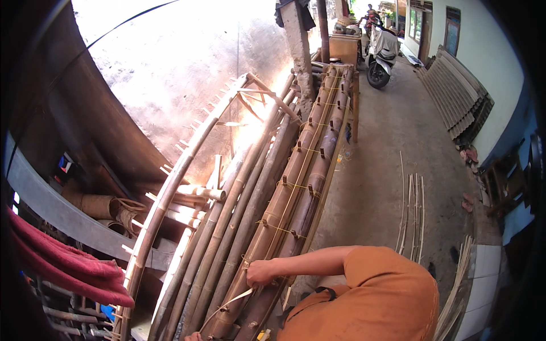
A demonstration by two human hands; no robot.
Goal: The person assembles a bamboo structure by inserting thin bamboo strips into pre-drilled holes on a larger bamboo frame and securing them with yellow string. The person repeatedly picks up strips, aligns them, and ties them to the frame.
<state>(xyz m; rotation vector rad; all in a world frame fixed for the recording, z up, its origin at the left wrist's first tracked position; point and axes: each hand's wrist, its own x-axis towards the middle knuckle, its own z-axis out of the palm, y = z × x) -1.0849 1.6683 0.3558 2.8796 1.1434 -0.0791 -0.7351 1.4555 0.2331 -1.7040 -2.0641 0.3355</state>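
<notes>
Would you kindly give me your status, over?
Left hand barely in at lower edge, grip unclear; right hand unseen. Thin strip runs up to bamboo bundle. Co-worker's hand on bundle.

Co-worker's head cut off by bottom edge | own hand [193,336] barely peeked in, grip unreadable | scooter [380,54] too distant for detail

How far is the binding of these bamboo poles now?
Done: cord ties cross the bamboo poles at several spots farther up. In hand: the right hand grips a pale strip at the nearest tie. Left: the short stretch below it seems unbound.
</notes>
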